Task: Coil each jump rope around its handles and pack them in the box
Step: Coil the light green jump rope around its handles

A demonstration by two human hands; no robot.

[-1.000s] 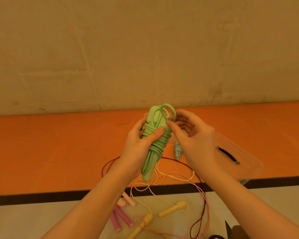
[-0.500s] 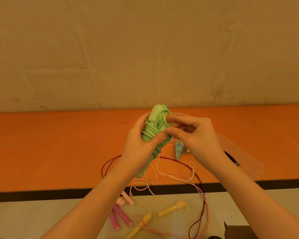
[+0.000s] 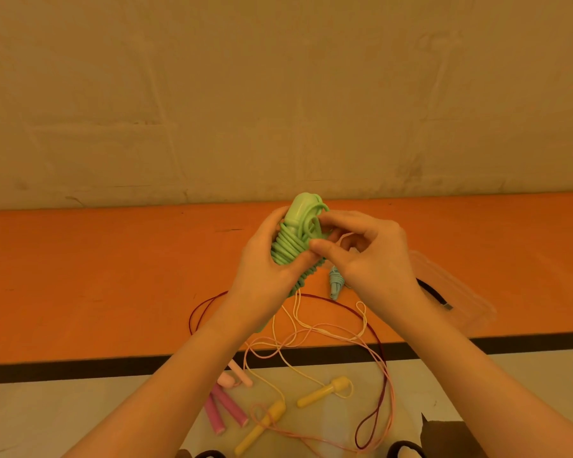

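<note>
A green jump rope is coiled around its two handles, and my left hand grips the bundle upright above the floor. My right hand pinches the loose green loop at the top of the bundle between thumb and fingers. Behind my right wrist lies a clear plastic box, with a coiled light-blue rope at its left end. On the floor below lie a yellow-handled rope, dark pink handles and light pink handles, their cords tangled with a dark red cord.
An orange floor strip runs along a beige wall, bounded near me by a black line and pale flooring. A dark object shows at the bottom right edge.
My right hand has closed from spread fingers onto the green loop at the bundle's top, and the loop has been drawn smaller. The bundle stays in my left hand.
</note>
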